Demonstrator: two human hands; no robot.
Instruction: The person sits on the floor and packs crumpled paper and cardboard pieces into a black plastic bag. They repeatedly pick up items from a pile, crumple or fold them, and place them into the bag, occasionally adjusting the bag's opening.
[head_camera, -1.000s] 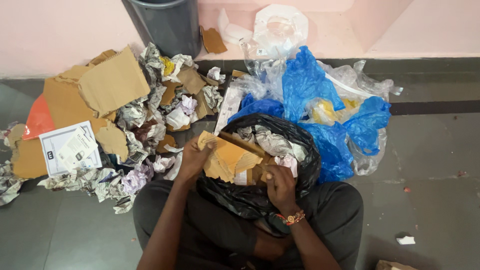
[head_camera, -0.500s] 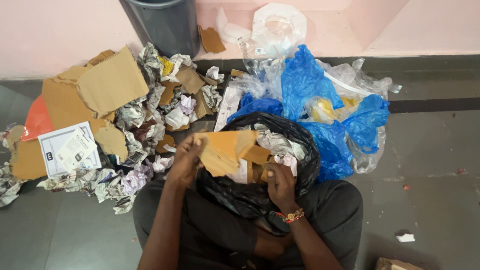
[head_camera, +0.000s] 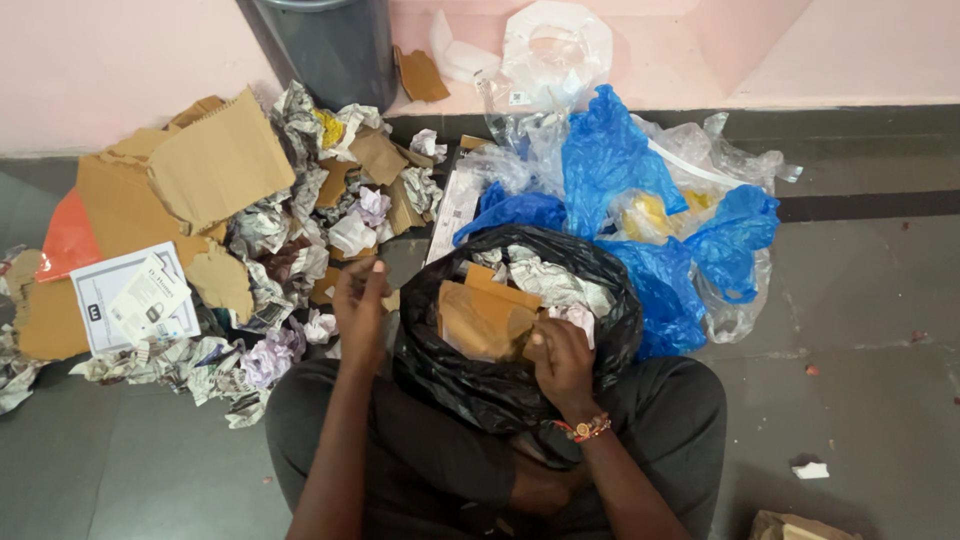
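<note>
You sit on grey floor (head_camera: 880, 400) by a pink wall (head_camera: 110, 60) — right hand (head_camera: 560, 360) clamped on cardboard (head_camera: 480, 320) inside the black bag (head_camera: 450, 370), left hand (head_camera: 358, 305) loosely open, empty, beside it

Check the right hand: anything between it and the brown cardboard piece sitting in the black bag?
Nothing visible. The right hand rests at the edge of the cardboard piece inside the open black bag, with crumpled paper behind it. The left hand is outside the bag, apparently empty.
</note>
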